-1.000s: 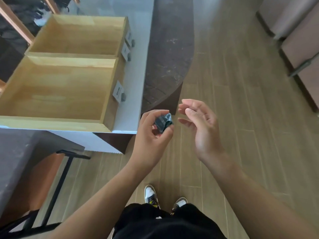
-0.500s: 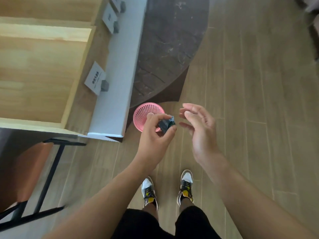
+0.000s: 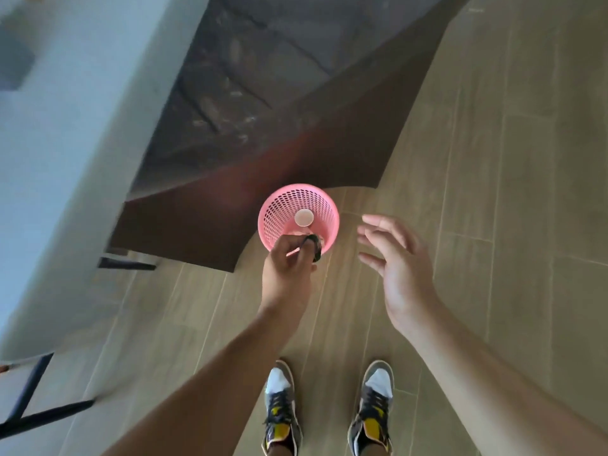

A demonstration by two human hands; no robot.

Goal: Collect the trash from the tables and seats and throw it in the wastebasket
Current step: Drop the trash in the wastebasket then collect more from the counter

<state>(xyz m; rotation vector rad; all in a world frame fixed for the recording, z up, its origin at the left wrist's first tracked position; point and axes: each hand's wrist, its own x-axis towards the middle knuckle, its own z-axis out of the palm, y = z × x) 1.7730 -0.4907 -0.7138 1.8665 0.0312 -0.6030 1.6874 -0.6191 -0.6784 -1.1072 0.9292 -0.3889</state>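
Observation:
A pink mesh wastebasket point(image 3: 279, 205) stands on the wooden floor beside a dark brown table base. A small pale cup point(image 3: 303, 217) lies inside it. My left hand point(image 3: 289, 269) pinches a dark crumpled wrapper point(image 3: 315, 247) right over the basket's near rim. My right hand point(image 3: 393, 263) hovers to the right of the basket, fingers spread and relaxed, holding nothing.
A dark brown tabletop point(image 3: 263, 87) juts out above the basket, next to a white counter point(image 3: 72, 153) on the left. Black chair legs point(image 3: 39, 413) show at the lower left. My two shoes point(image 3: 329, 413) stand on the plank floor below the hands.
The view has tilted down and closer to the basket. My left hand has carried the wrapper forward over the basket's rim. My right hand has drifted away to the right.

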